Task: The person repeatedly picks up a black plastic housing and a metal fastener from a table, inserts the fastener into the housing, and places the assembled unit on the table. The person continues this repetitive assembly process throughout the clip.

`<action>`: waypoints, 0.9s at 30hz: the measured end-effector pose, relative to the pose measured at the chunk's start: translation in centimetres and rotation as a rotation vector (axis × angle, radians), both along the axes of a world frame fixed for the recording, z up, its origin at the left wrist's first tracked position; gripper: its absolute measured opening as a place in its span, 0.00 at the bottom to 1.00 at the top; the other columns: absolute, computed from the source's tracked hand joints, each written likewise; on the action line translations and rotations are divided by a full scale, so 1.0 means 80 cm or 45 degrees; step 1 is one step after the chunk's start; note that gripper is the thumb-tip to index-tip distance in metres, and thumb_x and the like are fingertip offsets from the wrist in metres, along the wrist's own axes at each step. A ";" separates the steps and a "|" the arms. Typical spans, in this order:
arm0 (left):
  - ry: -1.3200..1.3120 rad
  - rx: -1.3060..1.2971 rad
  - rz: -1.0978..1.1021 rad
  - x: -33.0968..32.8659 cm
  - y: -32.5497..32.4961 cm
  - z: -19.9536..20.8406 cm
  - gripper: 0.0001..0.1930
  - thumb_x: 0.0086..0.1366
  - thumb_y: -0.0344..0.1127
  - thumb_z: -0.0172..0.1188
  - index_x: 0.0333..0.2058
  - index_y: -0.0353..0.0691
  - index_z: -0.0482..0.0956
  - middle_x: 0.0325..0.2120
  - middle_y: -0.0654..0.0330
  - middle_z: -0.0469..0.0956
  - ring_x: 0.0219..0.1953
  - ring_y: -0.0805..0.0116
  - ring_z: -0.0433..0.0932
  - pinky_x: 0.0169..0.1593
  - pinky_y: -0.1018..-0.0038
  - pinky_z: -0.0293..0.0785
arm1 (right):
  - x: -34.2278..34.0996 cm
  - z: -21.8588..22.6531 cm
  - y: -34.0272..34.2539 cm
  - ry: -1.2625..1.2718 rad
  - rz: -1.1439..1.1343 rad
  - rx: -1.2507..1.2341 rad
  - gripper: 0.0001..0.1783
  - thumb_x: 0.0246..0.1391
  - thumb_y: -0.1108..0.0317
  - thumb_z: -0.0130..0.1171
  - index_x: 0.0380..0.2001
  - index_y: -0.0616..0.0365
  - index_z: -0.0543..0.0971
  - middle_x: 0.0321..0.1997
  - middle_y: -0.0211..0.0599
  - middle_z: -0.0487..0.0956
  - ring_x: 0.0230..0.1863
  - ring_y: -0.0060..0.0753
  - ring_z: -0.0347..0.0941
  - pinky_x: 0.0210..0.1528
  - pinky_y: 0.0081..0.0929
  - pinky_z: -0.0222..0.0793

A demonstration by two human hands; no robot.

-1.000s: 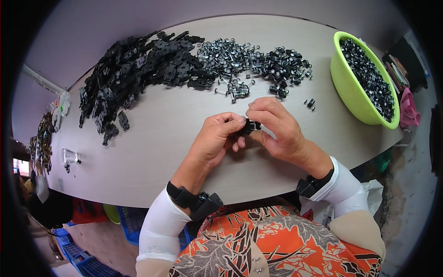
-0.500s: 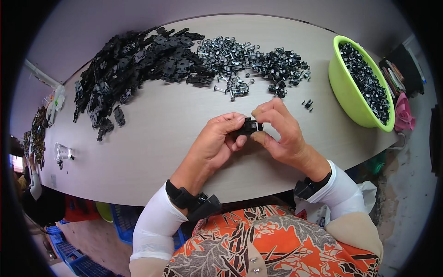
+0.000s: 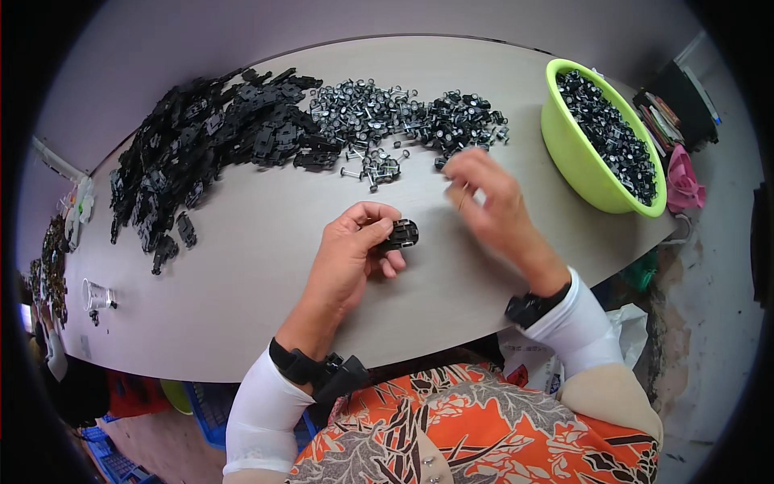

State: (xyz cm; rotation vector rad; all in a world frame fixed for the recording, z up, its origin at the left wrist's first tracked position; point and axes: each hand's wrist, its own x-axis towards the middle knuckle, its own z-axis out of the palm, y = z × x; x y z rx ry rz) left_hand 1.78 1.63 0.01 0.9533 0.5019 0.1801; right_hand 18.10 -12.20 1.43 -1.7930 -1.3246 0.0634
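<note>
My left hand (image 3: 359, 246) pinches a small black plastic toy-car chassis (image 3: 402, 234) between thumb and fingers, above the middle of the table. To its right, my right hand (image 3: 492, 202) is raised and slightly smeared by motion. Its thumb and curled fingers stand apart, and I see nothing between them. Just beyond those fingertips lies a pile of black wheel pieces (image 3: 463, 121). Beside that pile are many silvery axles with wheels (image 3: 359, 109), a few of them (image 3: 377, 168) spread nearer to me. A large heap of black chassis parts (image 3: 218, 133) covers the far left.
A lime-green basin (image 3: 560, 133) full of wheel pieces stands at the right. A clear plastic cup (image 3: 97, 294) lies near the left edge, with small black bits beside it. Another person's arm (image 3: 55, 355) shows at the far left. Blue crates (image 3: 211, 411) sit below the table.
My right hand has come away from the chassis and moved up toward the wheel piles. My left hand keeps the chassis, now tilted differently. The whole view has shifted slightly.
</note>
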 end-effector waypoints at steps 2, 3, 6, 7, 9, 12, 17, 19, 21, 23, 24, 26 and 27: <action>0.004 0.024 -0.064 0.000 0.001 -0.001 0.07 0.64 0.32 0.53 0.37 0.35 0.73 0.25 0.59 0.76 0.18 0.73 0.76 0.19 0.81 0.72 | 0.029 -0.008 -0.003 -0.272 -0.123 -0.087 0.11 0.43 0.81 0.55 0.33 0.61 0.74 0.35 0.39 0.73 0.32 0.40 0.72 0.33 0.32 0.69; 0.006 0.037 -0.097 0.002 0.003 -0.002 0.08 0.64 0.32 0.54 0.38 0.34 0.73 0.25 0.59 0.76 0.19 0.73 0.77 0.20 0.80 0.73 | 0.039 -0.016 -0.003 -0.349 -0.119 -0.120 0.10 0.43 0.81 0.55 0.32 0.61 0.74 0.35 0.38 0.73 0.30 0.37 0.72 0.32 0.31 0.69; 0.018 0.044 -0.125 0.002 0.002 -0.001 0.08 0.64 0.33 0.54 0.38 0.34 0.73 0.25 0.59 0.76 0.18 0.73 0.76 0.20 0.80 0.74 | 0.055 -0.032 -0.005 -0.525 -0.070 -0.109 0.09 0.44 0.79 0.57 0.32 0.62 0.74 0.32 0.37 0.75 0.26 0.32 0.71 0.28 0.30 0.67; 0.027 0.041 -0.122 0.001 0.003 -0.001 0.08 0.64 0.33 0.54 0.38 0.34 0.73 0.26 0.59 0.76 0.19 0.73 0.76 0.20 0.81 0.73 | 0.056 -0.033 -0.004 -0.571 -0.045 -0.084 0.09 0.44 0.78 0.57 0.33 0.62 0.74 0.31 0.37 0.75 0.25 0.31 0.71 0.27 0.30 0.67; 0.050 0.037 -0.114 0.000 0.005 0.001 0.08 0.64 0.33 0.54 0.37 0.35 0.73 0.27 0.59 0.76 0.19 0.74 0.77 0.20 0.82 0.73 | 0.039 -0.017 -0.015 -0.232 -0.166 -0.169 0.10 0.42 0.76 0.59 0.33 0.62 0.75 0.28 0.41 0.76 0.26 0.41 0.73 0.30 0.34 0.68; 0.093 0.065 -0.146 0.000 0.003 0.002 0.11 0.65 0.35 0.53 0.41 0.33 0.73 0.29 0.56 0.76 0.22 0.71 0.78 0.24 0.79 0.76 | 0.020 0.002 -0.029 0.215 -0.146 -0.376 0.12 0.41 0.71 0.62 0.32 0.62 0.76 0.25 0.43 0.77 0.26 0.44 0.74 0.30 0.34 0.69; 0.067 -0.018 -0.217 -0.001 0.003 -0.001 0.17 0.66 0.38 0.53 0.45 0.29 0.71 0.32 0.52 0.77 0.28 0.66 0.81 0.32 0.75 0.80 | 0.010 -0.002 -0.044 0.128 0.009 -0.468 0.13 0.41 0.69 0.64 0.31 0.62 0.77 0.27 0.40 0.75 0.27 0.40 0.73 0.31 0.32 0.68; 0.043 -0.057 -0.231 -0.002 0.004 -0.003 0.18 0.66 0.39 0.53 0.46 0.28 0.71 0.34 0.50 0.77 0.30 0.63 0.82 0.34 0.73 0.81 | 0.008 0.005 -0.050 -0.023 0.015 -0.467 0.11 0.42 0.71 0.63 0.31 0.62 0.76 0.30 0.40 0.74 0.29 0.39 0.73 0.32 0.32 0.68; 0.021 -0.085 -0.244 -0.002 0.005 -0.004 0.20 0.66 0.40 0.53 0.47 0.27 0.70 0.35 0.48 0.77 0.32 0.60 0.82 0.36 0.71 0.82 | 0.007 0.006 -0.052 0.006 0.047 -0.480 0.10 0.42 0.74 0.61 0.31 0.62 0.75 0.33 0.40 0.72 0.30 0.41 0.72 0.33 0.33 0.67; 0.022 -0.108 -0.250 -0.001 0.006 -0.005 0.20 0.67 0.40 0.52 0.48 0.27 0.69 0.37 0.46 0.76 0.33 0.58 0.82 0.37 0.70 0.82 | 0.010 0.002 -0.052 -0.023 0.105 -0.449 0.09 0.43 0.76 0.60 0.31 0.62 0.74 0.34 0.40 0.71 0.30 0.42 0.71 0.33 0.34 0.67; 0.023 -0.116 -0.254 0.000 0.006 -0.004 0.20 0.67 0.40 0.52 0.48 0.26 0.69 0.37 0.46 0.76 0.34 0.57 0.82 0.38 0.70 0.82 | 0.013 -0.002 -0.052 -0.068 0.145 -0.411 0.09 0.43 0.76 0.60 0.31 0.62 0.74 0.35 0.40 0.71 0.30 0.43 0.71 0.32 0.34 0.66; 0.007 -0.132 -0.271 -0.001 0.006 -0.003 0.21 0.67 0.40 0.51 0.49 0.25 0.68 0.38 0.45 0.76 0.35 0.56 0.82 0.39 0.69 0.82 | 0.014 -0.004 -0.051 -0.112 0.184 -0.372 0.10 0.42 0.77 0.60 0.31 0.62 0.73 0.35 0.40 0.71 0.30 0.44 0.70 0.32 0.34 0.66; -0.005 -0.142 -0.277 0.000 0.006 -0.003 0.21 0.67 0.40 0.51 0.49 0.25 0.68 0.38 0.44 0.76 0.35 0.55 0.82 0.39 0.69 0.82 | 0.013 -0.002 -0.049 -0.114 0.185 -0.372 0.10 0.42 0.77 0.60 0.31 0.62 0.73 0.34 0.40 0.71 0.30 0.45 0.70 0.32 0.34 0.66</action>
